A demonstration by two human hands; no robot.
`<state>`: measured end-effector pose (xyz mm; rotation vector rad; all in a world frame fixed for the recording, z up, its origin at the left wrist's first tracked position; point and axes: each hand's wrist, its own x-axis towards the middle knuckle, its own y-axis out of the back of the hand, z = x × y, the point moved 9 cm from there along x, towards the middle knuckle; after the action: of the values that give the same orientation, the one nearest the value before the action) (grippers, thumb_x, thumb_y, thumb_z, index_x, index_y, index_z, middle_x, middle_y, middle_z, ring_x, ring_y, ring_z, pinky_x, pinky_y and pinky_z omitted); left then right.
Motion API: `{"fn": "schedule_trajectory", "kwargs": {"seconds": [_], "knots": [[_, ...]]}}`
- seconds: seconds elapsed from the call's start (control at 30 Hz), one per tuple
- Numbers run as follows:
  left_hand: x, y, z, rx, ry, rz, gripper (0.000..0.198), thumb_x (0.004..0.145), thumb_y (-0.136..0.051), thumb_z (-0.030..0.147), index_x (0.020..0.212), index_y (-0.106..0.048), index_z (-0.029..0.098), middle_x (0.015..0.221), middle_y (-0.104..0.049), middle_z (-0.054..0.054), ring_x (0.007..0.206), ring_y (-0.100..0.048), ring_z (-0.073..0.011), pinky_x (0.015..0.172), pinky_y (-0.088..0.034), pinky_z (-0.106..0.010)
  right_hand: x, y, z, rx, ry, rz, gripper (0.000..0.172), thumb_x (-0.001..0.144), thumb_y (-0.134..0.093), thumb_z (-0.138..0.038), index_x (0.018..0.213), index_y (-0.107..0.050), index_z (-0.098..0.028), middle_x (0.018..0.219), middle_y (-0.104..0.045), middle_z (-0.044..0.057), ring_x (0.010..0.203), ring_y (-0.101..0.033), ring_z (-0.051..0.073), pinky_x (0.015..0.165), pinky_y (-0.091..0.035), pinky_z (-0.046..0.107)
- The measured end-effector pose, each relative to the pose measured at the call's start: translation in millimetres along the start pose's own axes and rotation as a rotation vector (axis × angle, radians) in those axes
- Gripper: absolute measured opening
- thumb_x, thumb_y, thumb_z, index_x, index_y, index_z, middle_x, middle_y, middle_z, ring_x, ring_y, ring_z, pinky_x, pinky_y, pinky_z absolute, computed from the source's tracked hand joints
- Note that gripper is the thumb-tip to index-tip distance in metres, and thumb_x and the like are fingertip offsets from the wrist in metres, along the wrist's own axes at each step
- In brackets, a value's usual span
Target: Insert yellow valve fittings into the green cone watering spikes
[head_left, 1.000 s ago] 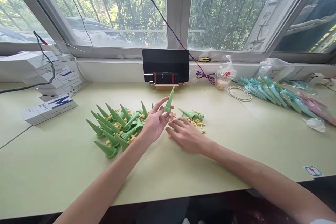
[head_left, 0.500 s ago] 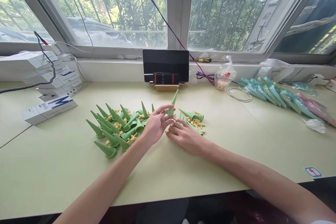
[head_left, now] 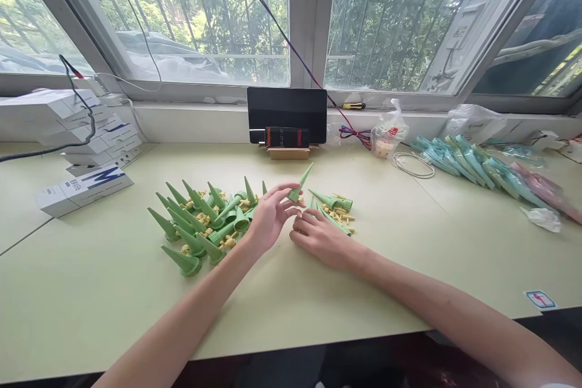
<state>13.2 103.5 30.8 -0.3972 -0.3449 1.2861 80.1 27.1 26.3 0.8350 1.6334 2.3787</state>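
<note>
My left hand (head_left: 269, 218) pinches a green plastic watering spike (head_left: 302, 185) by its wide base, with the point tilted up and to the right. Just below and to the right, my right hand (head_left: 321, 237) has its fingers bent together near the left fingertips; what they hold, if anything, is hidden. Left of the hands lies a pile of green spikes (head_left: 184, 259) mixed with small yellow valve pieces (head_left: 228, 242). Beyond my right hand are a few more green spikes (head_left: 324, 199) and loose yellow pieces (head_left: 341, 214).
A tablet (head_left: 287, 110) with a phone (head_left: 286, 137) before it stands at the back. White boxes (head_left: 86, 189) are on the left. At the right lie a white cable (head_left: 413, 165), a plastic bag (head_left: 386, 136) and bagged teal parts (head_left: 459, 157).
The spike in my left hand has tipped further to the right, its point now lower. My right hand has shifted very slightly; the piles look the same.
</note>
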Motion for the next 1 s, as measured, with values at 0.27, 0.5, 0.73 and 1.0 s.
{"fn": "schedule_trajectory", "kwargs": {"seconds": [0.27,0.5,0.73,1.0], "knots": [[0,3.1,0,0.029,0.003,0.029,0.024,0.077,-0.072,0.029,0.098,-0.068,0.017,0.090,-0.066,-0.007,0.070,-0.061,-0.0150,0.059,-0.047,-0.027,-3,-2,2,0.079,0.011,-0.023,0.017,0.093,-0.043,-0.004,0.095,-0.056,-0.016,0.097,-0.059,0.011,0.098,-0.049,0.023,0.099,-0.038,0.040],[-1,4.4,0,0.045,-0.003,0.047,0.023,0.078,-0.072,0.029,0.097,-0.068,0.018,0.089,-0.066,-0.006,0.067,-0.059,-0.0133,0.056,-0.046,-0.025,-3,0,1,0.040,0.033,0.000,0.018,0.092,-0.044,-0.003,0.093,-0.056,-0.017,0.096,-0.058,0.010,0.098,-0.048,0.022,0.100,-0.037,0.040],[-1,3.9,2,0.080,-0.009,0.036,0.026,0.079,-0.070,0.030,0.103,-0.068,0.018,0.093,-0.067,-0.007,0.064,-0.056,-0.0113,0.053,-0.042,-0.023,-3,3,-1,0.039,0.050,0.045,0.021,0.092,-0.043,0.000,0.090,-0.056,-0.016,0.093,-0.056,0.008,0.095,-0.049,0.020,0.101,-0.037,0.039],[-2,2.6,5,0.132,-0.056,0.025,0.037,0.080,-0.071,0.031,0.115,-0.063,0.022,0.098,-0.068,-0.008,0.061,-0.052,-0.0094,0.050,-0.038,-0.022,-8,34,13,0.259,-0.020,0.233,0.018,0.101,-0.036,-0.010,0.095,-0.051,-0.018,0.090,-0.059,0.008,0.090,-0.052,0.020,0.082,-0.044,0.033]]}}
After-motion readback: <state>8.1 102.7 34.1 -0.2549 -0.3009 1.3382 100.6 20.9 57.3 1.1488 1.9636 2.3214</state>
